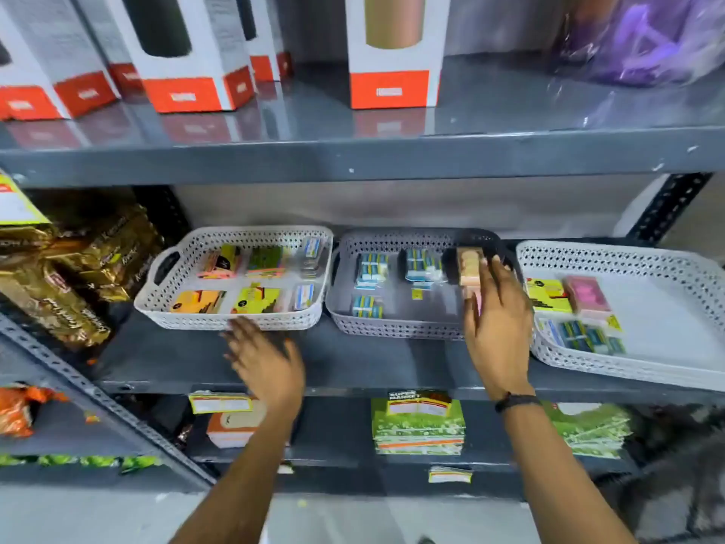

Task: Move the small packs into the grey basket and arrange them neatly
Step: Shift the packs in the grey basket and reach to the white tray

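Packs (372, 270) of blue and white lie in the grey basket (396, 327), 3 clusters showing: 2 along the back, 1 at the front left, with a small yellow tag between them. The basket sits on the middle shelf (353, 359) between a white basket (235, 320) of yellow, orange and green packs and a white tray (627, 367) with more packs, some blue, 1 pink, 1 yellow. The right hand (496, 327) reaches into the grey basket's right end, its grip pinching a peach pack (469, 268) held upright above the floor. The left hand (266, 359), blurred, hovers before the white basket, fingers spread, holding nothing.
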The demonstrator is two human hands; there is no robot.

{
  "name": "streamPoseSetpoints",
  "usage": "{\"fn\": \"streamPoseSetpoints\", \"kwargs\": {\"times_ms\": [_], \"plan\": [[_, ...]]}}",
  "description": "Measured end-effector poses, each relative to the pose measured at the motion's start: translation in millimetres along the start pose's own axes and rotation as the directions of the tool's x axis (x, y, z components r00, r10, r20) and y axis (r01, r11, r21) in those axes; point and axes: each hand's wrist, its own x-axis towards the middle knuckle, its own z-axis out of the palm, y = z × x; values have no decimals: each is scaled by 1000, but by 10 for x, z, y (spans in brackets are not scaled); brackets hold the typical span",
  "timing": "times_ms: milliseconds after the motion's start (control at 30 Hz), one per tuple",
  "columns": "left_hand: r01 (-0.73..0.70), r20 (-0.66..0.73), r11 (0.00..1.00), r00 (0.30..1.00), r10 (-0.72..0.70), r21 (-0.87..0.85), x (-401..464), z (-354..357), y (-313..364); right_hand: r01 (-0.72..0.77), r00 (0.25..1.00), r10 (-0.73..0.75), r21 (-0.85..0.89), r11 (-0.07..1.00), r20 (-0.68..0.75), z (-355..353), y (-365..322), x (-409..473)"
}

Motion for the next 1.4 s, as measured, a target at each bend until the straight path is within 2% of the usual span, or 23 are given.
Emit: {"fn": "streamPoseSetpoints", "kwargs": {"times_ms": [67, 133, 200, 267, 333, 400, 500, 633, 767, 833, 1000, 1100, 1200, 1300, 1400], "plan": [[154, 2, 988, 988, -154, -4, 157, 48, -45, -97, 994, 98, -35, 995, 38, -24, 236, 162], [234, 25, 972, 972, -234, 10, 316, 141, -161, -177, 974, 190, -113, 978, 120, -61, 545, 319], [261, 33, 965, 965, -261, -6, 367, 289, -160, -253, 937, 289, -187, 949, 196, -83, 869, 442], [276, 19, 961, 961, -276, 21, 374, 383, -186, -331, 870, 388, -223, 917, 305, -117, 1074, 517], [287, 9, 954, 957, -289, 82, 428, 436, -248, -326, 780, 418, -268, 907, 465, -98, 1249, 557], [297, 15, 947, 954, -301, 121, 434, 476, -257, -237, 717, 374, -300, 924, 588, -47, 1360, 567], [302, -5, 941, 952, -305, 154, 431, 498, -293, -189, 727, 310, -256, 948, 612, 44, 1433, 604], [328, -11, 926, 943, -332, 188, 427, 506, -302, -118, 718, 280, -285, 951, 637, 102, 1438, 690], [386, -15, 901, 920, -391, 199, 438, 520, -311, -283, 680, 361, -226, 932, 638, 41, 1476, 766], [409, -7, 890, 909, -417, 202, 449, 535, -305, -385, 706, 400, -158, 909, 585, -5, 1475, 746], [434, 40, 865, 888, -458, 251, 452, 510, -280, -457, 819, 463, -103, 883, 340, -252, 1255, 834], [404, 107, 869, 888, -448, 286, 467, 423, -284, -426, 861, 420, -45, 904, 288, -308, 874, 967], [352, 204, 873, 878, -433, 338, 462, 321, -351, -381, 867, 318, 100, 919, 383, -140, 334, 1009], [229, 281, 903, 897, -340, 363, 430, 298, -437, -375, 848, 168, 345, 860, 502, 236, -272, 1024], [173, 310, 920, 906, -289, 351, 444, 296, -539, -326, 795, 60, 341, 882, 604, 732, -1001, 1084]]}}
